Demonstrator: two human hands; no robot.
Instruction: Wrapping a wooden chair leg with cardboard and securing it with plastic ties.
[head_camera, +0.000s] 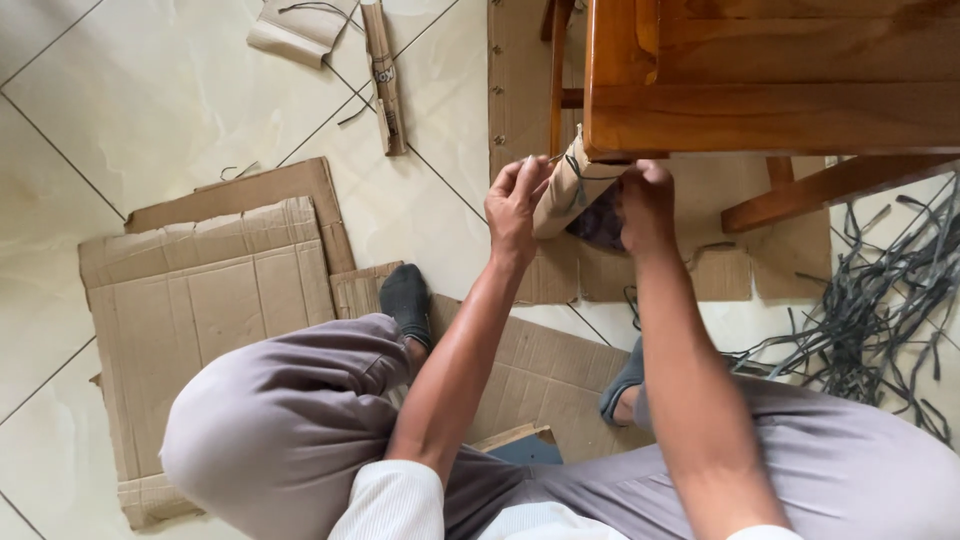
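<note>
My left hand (516, 205) pinches the edge of a brown cardboard wrap (562, 192) that is bound with a grey strap around the leg of a varnished wooden piece of furniture (770, 105). My right hand (645, 205) grips the same wrap from the other side, just under the wooden corner. Part of the wrap is hidden between my hands. I am seated, with my knees in grey trousers and feet in dark socks (405, 300) below the hands.
Flattened cardboard sheets (205, 300) lie on the tiled floor at left and under my legs. A tangle of cut grey plastic straps (885, 290) lies at right. More cardboard scraps (385, 75) lie at the top.
</note>
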